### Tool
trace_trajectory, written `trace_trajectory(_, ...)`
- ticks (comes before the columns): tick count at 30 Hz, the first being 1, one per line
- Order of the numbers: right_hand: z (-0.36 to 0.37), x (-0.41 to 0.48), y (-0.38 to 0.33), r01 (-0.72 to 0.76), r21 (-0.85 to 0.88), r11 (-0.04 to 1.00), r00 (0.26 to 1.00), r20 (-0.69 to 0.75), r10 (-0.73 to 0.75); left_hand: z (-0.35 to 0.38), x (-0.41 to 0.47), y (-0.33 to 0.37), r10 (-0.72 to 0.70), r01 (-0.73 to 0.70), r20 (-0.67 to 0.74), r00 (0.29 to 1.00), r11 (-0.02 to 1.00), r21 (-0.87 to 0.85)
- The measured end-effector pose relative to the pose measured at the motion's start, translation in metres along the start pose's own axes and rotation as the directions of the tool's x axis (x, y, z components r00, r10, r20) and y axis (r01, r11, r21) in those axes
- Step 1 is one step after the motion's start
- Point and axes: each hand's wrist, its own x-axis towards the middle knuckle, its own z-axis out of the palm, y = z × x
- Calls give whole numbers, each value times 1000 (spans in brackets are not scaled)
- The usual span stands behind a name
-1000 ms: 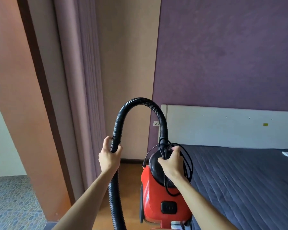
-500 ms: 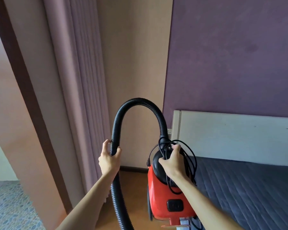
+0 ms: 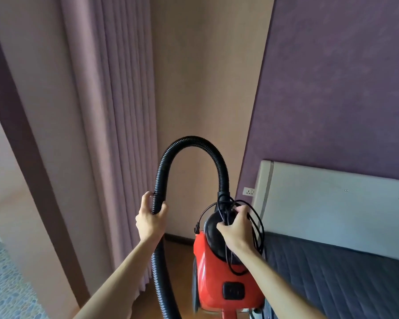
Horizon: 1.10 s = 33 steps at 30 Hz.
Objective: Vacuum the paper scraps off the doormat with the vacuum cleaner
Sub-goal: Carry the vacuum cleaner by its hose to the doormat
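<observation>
Red vacuum cleaner [image 3: 219,279] lower centre of frame, carried off the floor. Right hand [image 3: 236,229] grips its black top handle together with loops of power cord [image 3: 256,229]. Left hand [image 3: 151,221] wraps around the black ribbed hose [image 3: 189,143], which arches up mid-frame. Bed [image 3: 343,279] lower right, curtain [image 3: 111,111] left, wall socket [image 3: 248,191] beside headboard [image 3: 332,203]. Doormat and scraps out of view.

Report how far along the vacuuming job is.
Done: only fetching the red vacuum cleaner. In hand: the left hand grips the black hose; the right hand grips its top and the bundled cord. Left: unwinding the cord and all vacuuming; no doormat or scraps in view.
</observation>
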Motion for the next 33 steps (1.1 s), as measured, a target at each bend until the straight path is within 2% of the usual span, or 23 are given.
trace_trajectory(9, 61, 102, -9, 53, -36, 998, 995, 90, -49, 49, 98, -26, -51, 50, -53, 997, 999, -19)
trace_trajectory(21, 121, 199, 2, 102, -16, 995, 968, 232, -95, 93, 169, -38, -45, 44, -115, 992, 999, -16)
trace_trajectory(28, 166, 260, 24, 141, 57, 988, 908, 389, -152, 125, 197, -55, -121, 128, -287, 950, 992, 8)
trace_trajectory(33, 199, 301, 37, 201, 111, 973, 815, 533, -229, 144, 204, -61, -178, 201, -428, 886, 980, 9)
